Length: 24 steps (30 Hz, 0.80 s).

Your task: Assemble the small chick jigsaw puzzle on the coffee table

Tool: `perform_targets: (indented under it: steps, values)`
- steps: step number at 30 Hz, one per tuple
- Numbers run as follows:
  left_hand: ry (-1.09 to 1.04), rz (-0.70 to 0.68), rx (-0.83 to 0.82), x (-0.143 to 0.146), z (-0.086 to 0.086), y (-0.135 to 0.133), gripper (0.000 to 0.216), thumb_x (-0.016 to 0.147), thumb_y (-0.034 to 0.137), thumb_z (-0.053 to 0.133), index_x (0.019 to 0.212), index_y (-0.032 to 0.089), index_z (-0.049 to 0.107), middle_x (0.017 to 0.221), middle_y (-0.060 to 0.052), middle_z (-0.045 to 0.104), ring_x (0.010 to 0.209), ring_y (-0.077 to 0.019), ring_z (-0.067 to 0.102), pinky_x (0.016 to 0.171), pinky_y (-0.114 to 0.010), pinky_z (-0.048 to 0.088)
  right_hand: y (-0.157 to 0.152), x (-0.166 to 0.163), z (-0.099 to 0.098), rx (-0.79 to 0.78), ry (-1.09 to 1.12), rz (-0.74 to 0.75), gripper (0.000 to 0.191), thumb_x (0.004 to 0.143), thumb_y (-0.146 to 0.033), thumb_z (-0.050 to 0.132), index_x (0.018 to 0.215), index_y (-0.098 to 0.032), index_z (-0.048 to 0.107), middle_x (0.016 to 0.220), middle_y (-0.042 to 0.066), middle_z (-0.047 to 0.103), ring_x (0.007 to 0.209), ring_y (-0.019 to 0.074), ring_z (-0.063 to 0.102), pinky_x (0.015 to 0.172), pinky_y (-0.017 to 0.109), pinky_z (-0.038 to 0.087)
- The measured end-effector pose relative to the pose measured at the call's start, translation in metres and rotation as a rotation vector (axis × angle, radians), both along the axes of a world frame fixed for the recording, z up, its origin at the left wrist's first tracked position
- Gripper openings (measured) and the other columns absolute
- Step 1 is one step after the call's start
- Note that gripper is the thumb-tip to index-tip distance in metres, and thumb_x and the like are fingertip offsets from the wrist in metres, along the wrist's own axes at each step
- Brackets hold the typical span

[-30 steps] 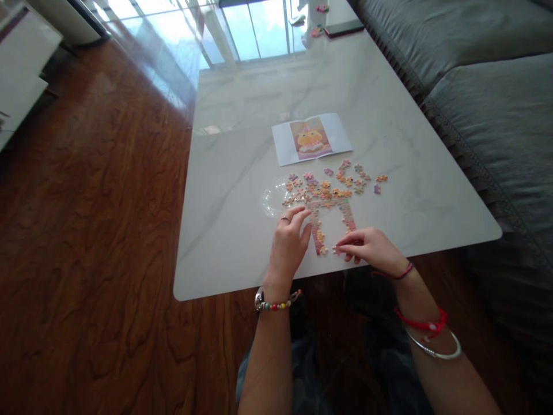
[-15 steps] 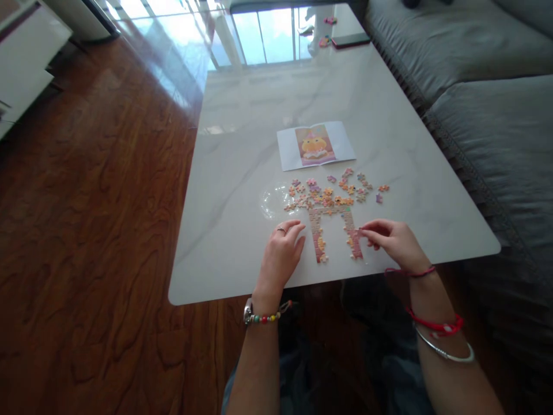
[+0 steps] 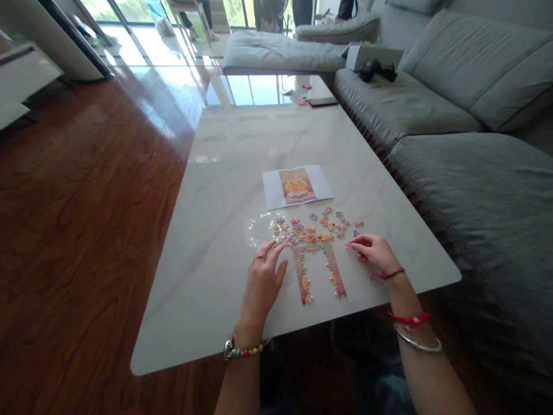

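A partly joined jigsaw frame point(image 3: 319, 271) lies near the front edge of the white marble table point(image 3: 224, 190), with several loose pieces point(image 3: 317, 227) scattered just beyond it. A printed picture sheet point(image 3: 297, 185) lies farther back. My left hand point(image 3: 262, 279) rests flat on the table left of the frame, fingers stretched out toward the loose pieces. My right hand point(image 3: 372, 252) sits right of the frame, its fingers curled in a pinch on a small puzzle piece point(image 3: 349, 246).
A grey sofa point(image 3: 453, 144) runs along the table's right side. A dark phone point(image 3: 322, 102) and a few pieces lie at the table's far end. Polished wooden floor point(image 3: 78, 202) spreads to the left. A clear plastic bag point(image 3: 258, 227) lies beside the loose pieces.
My right hand moved from the frame's bottom edge up and to the right, toward the loose pieces. The view tilted up, showing more of the sofa and room. My left hand stayed put.
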<state>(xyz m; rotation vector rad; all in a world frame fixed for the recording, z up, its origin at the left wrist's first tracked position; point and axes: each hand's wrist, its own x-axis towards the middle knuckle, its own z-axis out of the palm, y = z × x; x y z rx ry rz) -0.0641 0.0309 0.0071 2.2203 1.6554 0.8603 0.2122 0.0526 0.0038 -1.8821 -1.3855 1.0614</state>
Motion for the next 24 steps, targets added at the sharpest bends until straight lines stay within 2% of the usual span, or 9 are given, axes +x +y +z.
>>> perform_targets:
  steps: [5, 9, 12, 15, 17, 20, 24]
  values:
    - [0.001, 0.096, 0.057, -0.004, 0.000, 0.015, 0.041, 0.079, 0.029, 0.050, 0.119, 0.022, 0.043, 0.124, -0.012, 0.045, 0.120, -0.0274, 0.038, 0.096, -0.049, 0.036, 0.020, 0.002, 0.002, 0.082, -0.196, 0.030, 0.020, 0.064, -0.036, 0.056, 0.069, -0.017, 0.064, 0.065, 0.003, 0.065, 0.057, 0.0139, 0.057, 0.055, 0.026, 0.044]
    - [0.022, 0.124, 0.062, -0.009, -0.003, 0.024, 0.041, 0.079, 0.031, 0.050, 0.118, 0.020, 0.044, 0.123, -0.013, 0.045, 0.120, -0.0289, 0.037, 0.096, -0.049, 0.035, 0.028, 0.013, 0.008, 0.135, -0.310, -0.051, 0.027, 0.065, -0.036, 0.056, 0.081, -0.016, 0.064, 0.072, 0.004, 0.064, 0.059, 0.0136, 0.056, 0.058, 0.026, 0.044]
    - [0.008, 0.150, 0.072, -0.012, -0.005, 0.030, 0.039, 0.080, 0.031, 0.049, 0.116, 0.019, 0.045, 0.121, -0.014, 0.046, 0.118, -0.0288, 0.039, 0.096, -0.049, 0.036, 0.031, 0.019, 0.009, 0.134, -0.405, 0.043, 0.026, 0.064, -0.033, 0.057, 0.084, -0.017, 0.064, 0.077, 0.003, 0.061, 0.060, 0.0124, 0.054, 0.062, 0.027, 0.044]
    - [-0.010, 0.145, 0.060, -0.011, -0.003, 0.033, 0.038, 0.080, 0.031, 0.049, 0.116, 0.019, 0.045, 0.120, -0.013, 0.047, 0.117, -0.0273, 0.040, 0.097, -0.047, 0.035, 0.031, 0.018, 0.008, 0.108, -0.478, 0.164, 0.015, 0.065, -0.027, 0.055, 0.074, -0.017, 0.063, 0.075, 0.003, 0.059, 0.061, 0.0120, 0.053, 0.064, 0.026, 0.043]
    - [-0.019, 0.128, 0.032, -0.008, -0.001, 0.031, 0.037, 0.081, 0.030, 0.048, 0.116, 0.019, 0.045, 0.120, -0.013, 0.047, 0.116, -0.0257, 0.041, 0.097, -0.046, 0.035, 0.030, 0.017, 0.007, 0.103, -0.522, 0.192, 0.011, 0.066, -0.024, 0.054, 0.068, -0.016, 0.061, 0.074, 0.003, 0.059, 0.062, 0.0123, 0.053, 0.065, 0.025, 0.043]
    - [-0.029, 0.076, -0.022, -0.004, 0.003, 0.024, 0.035, 0.082, 0.028, 0.047, 0.116, 0.018, 0.046, 0.120, -0.012, 0.047, 0.115, -0.0232, 0.042, 0.098, -0.043, 0.036, 0.029, 0.015, 0.004, 0.127, -0.573, 0.152, 0.011, 0.066, -0.021, 0.052, 0.071, -0.016, 0.060, 0.072, 0.004, 0.061, 0.065, 0.0137, 0.054, 0.066, 0.026, 0.042]
    - [-0.030, 0.021, -0.079, 0.000, 0.006, 0.013, 0.033, 0.082, 0.026, 0.046, 0.114, 0.018, 0.047, 0.120, -0.011, 0.048, 0.115, -0.0220, 0.043, 0.098, -0.043, 0.036, 0.030, 0.010, -0.005, 0.142, -0.616, -0.020, 0.020, 0.064, -0.025, 0.056, 0.081, -0.015, 0.061, 0.068, 0.004, 0.061, 0.063, 0.0163, 0.055, 0.065, 0.029, 0.042]
